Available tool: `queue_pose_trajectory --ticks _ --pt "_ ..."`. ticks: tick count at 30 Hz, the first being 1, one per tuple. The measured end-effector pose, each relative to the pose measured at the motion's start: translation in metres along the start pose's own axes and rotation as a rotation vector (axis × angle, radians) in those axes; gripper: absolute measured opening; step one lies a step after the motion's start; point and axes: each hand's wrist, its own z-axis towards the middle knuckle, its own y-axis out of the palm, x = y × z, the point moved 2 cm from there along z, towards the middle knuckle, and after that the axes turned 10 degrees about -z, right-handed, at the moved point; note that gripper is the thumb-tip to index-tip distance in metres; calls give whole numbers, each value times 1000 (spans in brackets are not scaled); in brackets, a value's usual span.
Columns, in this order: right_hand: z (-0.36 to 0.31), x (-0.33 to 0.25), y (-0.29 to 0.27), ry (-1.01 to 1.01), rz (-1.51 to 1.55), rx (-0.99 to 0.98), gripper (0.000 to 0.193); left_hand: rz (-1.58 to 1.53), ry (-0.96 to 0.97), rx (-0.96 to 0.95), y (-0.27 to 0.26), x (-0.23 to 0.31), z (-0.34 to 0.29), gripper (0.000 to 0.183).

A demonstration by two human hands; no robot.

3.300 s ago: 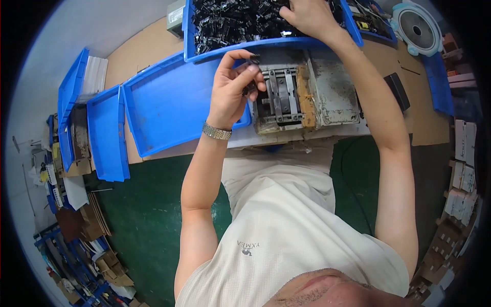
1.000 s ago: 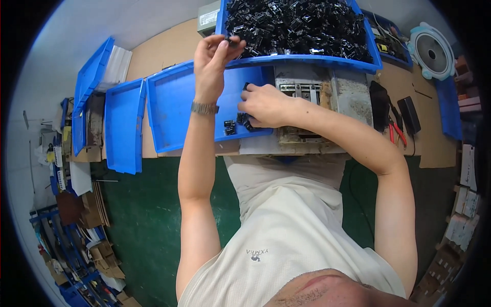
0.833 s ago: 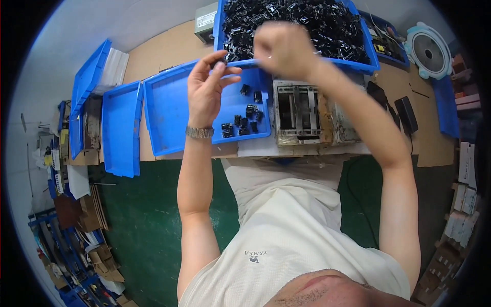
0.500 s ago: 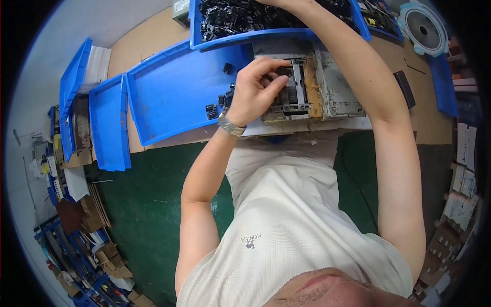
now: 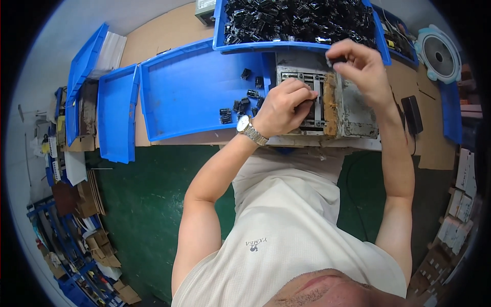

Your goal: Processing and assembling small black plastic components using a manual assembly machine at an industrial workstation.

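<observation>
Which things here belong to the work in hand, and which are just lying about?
Apparently in use:
left hand at the metal fixture
right hand pinching a small dark part
blue bin of black parts
wide blue tray with loose pieces

Seemingly just lying about:
round fan
black box
narrow blue tray

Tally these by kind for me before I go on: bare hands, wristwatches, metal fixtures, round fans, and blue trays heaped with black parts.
Bare hands: 2 (left hand, right hand)
Wristwatch: 1
Metal fixture: 1
Round fan: 1
Heaped blue tray: 1
Total: 6. The black parts overlap too much to count.
</observation>
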Motion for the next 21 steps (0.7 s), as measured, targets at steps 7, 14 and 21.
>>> queue_pose_trajectory --ticks 7,14,21 --pt "-27 16 53 67 -299 40 20 -611 -310 581 -68 -24 61 9" --pt "-29 15 61 -126 -531 84 15 632 230 282 -138 -118 131 20" --pt "-34 11 64 -298 -531 61 14 677 20 0 -154 -101 132 12"
